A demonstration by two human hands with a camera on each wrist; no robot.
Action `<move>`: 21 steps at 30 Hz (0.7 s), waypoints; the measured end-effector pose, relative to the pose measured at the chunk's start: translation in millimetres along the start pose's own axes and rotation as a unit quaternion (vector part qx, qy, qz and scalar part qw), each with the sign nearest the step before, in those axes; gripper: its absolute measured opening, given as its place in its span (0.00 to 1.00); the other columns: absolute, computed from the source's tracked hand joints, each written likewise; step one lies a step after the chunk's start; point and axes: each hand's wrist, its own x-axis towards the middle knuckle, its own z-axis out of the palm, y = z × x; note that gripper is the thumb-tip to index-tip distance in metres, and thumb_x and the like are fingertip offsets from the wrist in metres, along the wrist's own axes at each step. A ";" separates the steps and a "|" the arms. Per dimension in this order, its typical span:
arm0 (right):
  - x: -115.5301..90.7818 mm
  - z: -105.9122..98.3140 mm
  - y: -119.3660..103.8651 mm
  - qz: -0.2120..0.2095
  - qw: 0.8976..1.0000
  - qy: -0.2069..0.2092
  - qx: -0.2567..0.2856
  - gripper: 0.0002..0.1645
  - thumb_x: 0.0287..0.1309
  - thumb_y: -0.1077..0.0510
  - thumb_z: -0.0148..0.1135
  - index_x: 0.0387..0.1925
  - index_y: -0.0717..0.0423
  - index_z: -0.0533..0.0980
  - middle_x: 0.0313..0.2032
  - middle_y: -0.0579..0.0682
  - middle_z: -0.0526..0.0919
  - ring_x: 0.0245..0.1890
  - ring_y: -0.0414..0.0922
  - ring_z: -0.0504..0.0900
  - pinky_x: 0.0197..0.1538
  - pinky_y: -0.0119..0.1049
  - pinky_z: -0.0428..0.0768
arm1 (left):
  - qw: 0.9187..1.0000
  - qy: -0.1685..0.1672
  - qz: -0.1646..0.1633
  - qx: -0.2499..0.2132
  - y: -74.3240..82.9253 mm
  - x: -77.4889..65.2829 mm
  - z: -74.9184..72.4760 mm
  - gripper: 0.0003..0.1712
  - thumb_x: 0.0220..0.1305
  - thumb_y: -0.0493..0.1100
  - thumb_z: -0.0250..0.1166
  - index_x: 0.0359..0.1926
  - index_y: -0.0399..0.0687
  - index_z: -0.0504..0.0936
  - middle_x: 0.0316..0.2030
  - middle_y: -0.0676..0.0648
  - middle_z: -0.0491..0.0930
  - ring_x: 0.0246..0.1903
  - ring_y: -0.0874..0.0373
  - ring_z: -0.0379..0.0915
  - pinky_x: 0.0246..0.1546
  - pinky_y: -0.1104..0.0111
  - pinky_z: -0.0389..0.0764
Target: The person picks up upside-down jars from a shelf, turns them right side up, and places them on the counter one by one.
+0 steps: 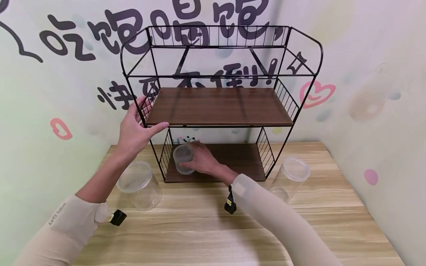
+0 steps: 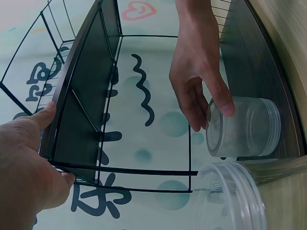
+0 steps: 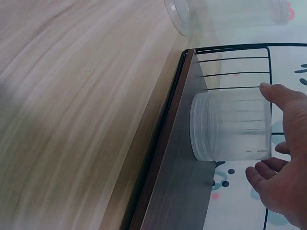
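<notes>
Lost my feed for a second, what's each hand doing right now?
Left hand: grips the rack frame at its left end.
Right hand: fingers curled round the small clear jar on the bottom shelf.

A clear lidded jar (image 1: 139, 184) stands on the wooden table (image 1: 206, 236) at eight o'clock. Another clear jar (image 1: 290, 177) leans at four o'clock. Behind, at twelve o'clock, the wall (image 1: 366, 55) bears dark painted characters and pink hearts.

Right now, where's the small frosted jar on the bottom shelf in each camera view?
Head: small frosted jar centre-left, under the right hand.
Left wrist: lower right.
Right wrist: centre-right.
Shared landmark: the dark bottom shelf it stands on.
</notes>
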 end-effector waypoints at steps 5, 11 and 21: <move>2.4 4.0 -1.1 0.008 1.000 -0.006 -0.001 0.51 0.60 0.42 0.78 0.77 0.55 0.67 0.64 0.56 0.80 0.67 0.55 0.76 0.67 0.50 0.79 | 1.000 0.002 0.004 -0.007 -1.0 -0.1 1.0 0.56 0.60 0.41 0.81 0.82 0.45 0.59 0.78 0.43 0.66 0.77 0.52 0.63 0.79 0.61 0.65; 1.0 5.4 -2.7 0.030 1.000 -0.009 0.005 0.52 0.61 0.42 0.77 0.78 0.56 0.65 0.68 0.59 0.75 0.65 0.54 0.77 0.64 0.49 0.82 | 1.000 0.000 0.007 -0.012 -2.0 0.5 3.7 0.56 0.60 0.40 0.81 0.82 0.46 0.58 0.78 0.43 0.66 0.77 0.52 0.64 0.79 0.62 0.65; -9.3 -0.5 -5.3 0.020 1.000 0.000 -0.011 0.52 0.61 0.41 0.76 0.78 0.58 0.65 0.70 0.59 0.74 0.67 0.54 0.77 0.64 0.48 0.82 | 0.999 0.011 0.010 -0.035 -2.1 -1.8 4.9 0.55 0.59 0.37 0.80 0.81 0.45 0.59 0.77 0.42 0.68 0.77 0.49 0.64 0.78 0.65 0.66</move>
